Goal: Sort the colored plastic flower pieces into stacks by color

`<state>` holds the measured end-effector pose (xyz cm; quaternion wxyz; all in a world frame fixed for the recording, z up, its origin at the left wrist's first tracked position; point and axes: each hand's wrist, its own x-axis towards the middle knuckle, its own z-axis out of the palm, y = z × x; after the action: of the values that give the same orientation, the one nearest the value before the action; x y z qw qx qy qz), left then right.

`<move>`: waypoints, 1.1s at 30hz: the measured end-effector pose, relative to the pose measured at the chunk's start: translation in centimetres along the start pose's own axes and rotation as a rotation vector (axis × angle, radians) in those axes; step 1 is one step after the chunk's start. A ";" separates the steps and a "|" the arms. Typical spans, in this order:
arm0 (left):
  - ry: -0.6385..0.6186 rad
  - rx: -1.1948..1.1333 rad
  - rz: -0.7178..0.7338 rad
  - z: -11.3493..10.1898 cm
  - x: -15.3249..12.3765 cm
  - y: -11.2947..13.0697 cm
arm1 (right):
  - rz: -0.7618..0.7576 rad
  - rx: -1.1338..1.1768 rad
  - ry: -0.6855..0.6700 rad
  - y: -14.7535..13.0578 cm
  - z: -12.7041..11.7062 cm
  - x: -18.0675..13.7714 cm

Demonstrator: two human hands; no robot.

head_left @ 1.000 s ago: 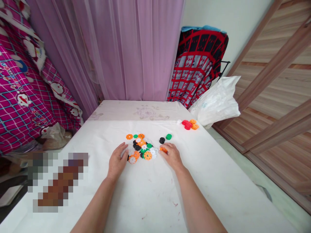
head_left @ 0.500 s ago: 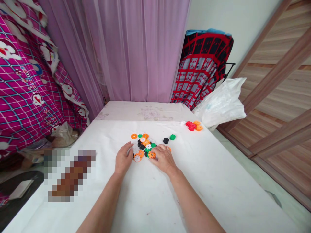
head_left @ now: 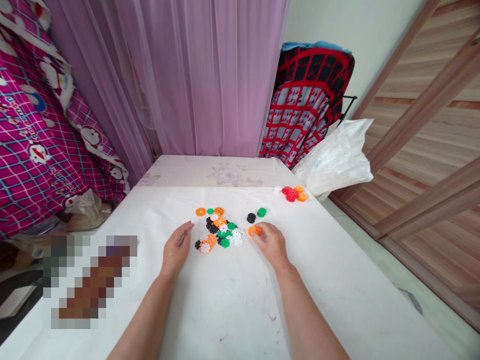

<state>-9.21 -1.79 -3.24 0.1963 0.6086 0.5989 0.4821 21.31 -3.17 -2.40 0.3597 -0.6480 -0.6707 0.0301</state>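
A loose pile of plastic snowflake discs (head_left: pixel 219 230), in orange, black, green and white, lies on the white-covered table. My right hand (head_left: pixel 273 244) is to the right of the pile, with thumb and fingers closed on an orange snowflake disc (head_left: pixel 254 230) at the tabletop. Whether more than one orange piece is there I cannot tell. Left of the pile rests my left hand (head_left: pixel 177 248), its fingers loosely stretched and nothing visible in them. Just beyond my right hand lie a black disc group (head_left: pixel 251 218) and a green disc group (head_left: pixel 261 212).
Red discs (head_left: pixel 290 194) and orange discs (head_left: pixel 301 194) are grouped near the table's far right corner. A white plastic bag (head_left: pixel 335 160) stands behind them. A blurred-out object (head_left: pixel 95 280) occupies the left side of the table (head_left: pixel 228 310).
My right hand has moved right, away from the pile, carrying an orange disc. White and green discs it covered now show. My left hand has drawn slightly away from the pile.
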 end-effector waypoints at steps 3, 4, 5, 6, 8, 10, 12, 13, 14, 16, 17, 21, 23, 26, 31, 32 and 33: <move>-0.012 0.006 -0.028 -0.6 0.3 -0.4 | -0.048 -0.044 -0.040 -0.5 0.3 -0.1; -0.027 0.010 -0.030 -0.8 0.3 -0.5 | -0.059 -0.055 -0.050 -0.7 0.4 -0.1; -0.057 0.017 -0.023 -1.1 0.4 -0.5 | -0.065 -0.063 -0.055 -0.8 0.4 -0.1; -0.106 0.029 -0.002 -1.3 0.5 -0.5 | -0.069 -0.070 -0.056 -0.9 0.4 -0.1; -0.244 0.084 0.084 -1.8 0.5 -0.4 | -0.082 -0.075 -0.052 -0.9 0.4 -0.1; -0.373 0.191 0.187 -2.2 0.4 -0.1 | -0.099 -0.066 -0.031 -1.1 0.3 -0.2; -0.445 0.309 0.258 -2.3 0.1 0.4 | -0.116 -0.048 -0.003 -1.5 0.3 -0.4; -0.465 0.355 0.277 -2.3 0.0 0.7 | -0.126 -0.037 0.006 -1.9 0.4 -0.5; -0.481 0.387 0.291 -2.3 -0.2 1.0 | -0.140 -0.025 0.005 -2.3 0.4 -0.6; -0.504 0.423 0.311 -2.0 -0.5 1.4 | -0.178 -0.001 -0.017 -3.2 0.6 -0.9; -0.504 0.434 0.314 -1.9 -0.6 1.5 | -0.196 0.010 -0.029 -3.6 0.7 -1.0; -0.437 0.442 0.296 -1.3 -0.7 1.3 | -0.213 0.011 -0.049 -4.3 0.9 -1.1; -0.396 0.436 0.277 -1.0 -0.5 1.0 | -0.206 -0.017 -0.068 -4.3 0.7 -1.1; -0.339 0.432 0.240 -0.8 -0.3 0.6 | -0.213 -0.072 -0.101 -4.5 0.4 -1.2; -0.250 0.434 0.203 -0.7 -0.1 0.5 | -0.230 -0.111 -0.156 -4.9 0.6 -1.3; -0.242 0.437 0.201 -0.7 -0.2 0.6 | -0.235 -0.110 -0.167 -4.9 0.8 -1.2; -0.237 0.440 0.201 -0.7 -0.2 0.7 | -0.241 -0.109 -0.177 -5.1 1.0 -1.0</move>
<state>-9.34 -2.35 -2.40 0.0792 0.7452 0.5987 0.2828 16.42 -4.46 -1.01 0.2646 -0.5760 -0.7734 0.0074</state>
